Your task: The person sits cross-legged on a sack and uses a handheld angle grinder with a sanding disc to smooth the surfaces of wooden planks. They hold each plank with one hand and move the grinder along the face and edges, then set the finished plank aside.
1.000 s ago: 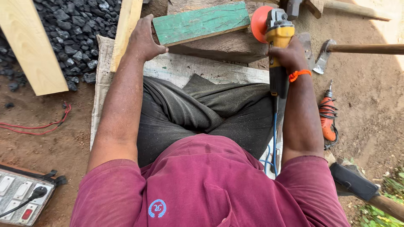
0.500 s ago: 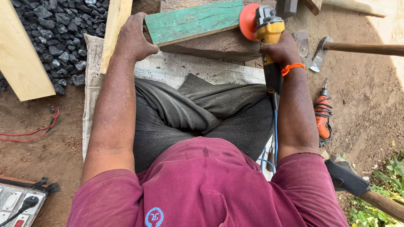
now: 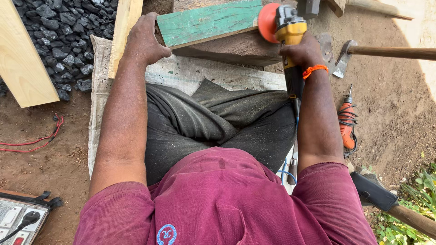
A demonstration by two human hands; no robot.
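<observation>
At the far left a pale wood plank (image 3: 20, 59) leans over a heap of dark stones (image 3: 68, 41). Low in the left corner sits a power strip (image 3: 16, 222) with a black plug in it, and thin red wires (image 3: 41, 138) lie on the brown dirt.

The person sits on a grey-white sack (image 3: 97, 104) with legs crossed in dark trousers (image 3: 213, 122), wearing a dark red shirt (image 3: 218, 199).

The left hand (image 3: 144, 38) is curled shut on the left end of a green painted board (image 3: 211, 20), gripping it. The board lies flat on a thick brown block of wood (image 3: 236, 47), right in front of the knees.

The right hand (image 3: 302, 52) is wrapped tight around a yellow grinder (image 3: 290, 31). An orange band (image 3: 314, 69) is on that wrist. The grinder's round orange disc (image 3: 267, 22) touches the right end of the green board.

Farther right, a hammer (image 3: 363, 52) with a long wood handle lies on the dirt. Below it lies an orange drill (image 3: 347, 124) with a black cord wound on it. Near the bottom right corner is another tool with a wood handle (image 3: 399, 213), beside some green plants (image 3: 408, 199).
</observation>
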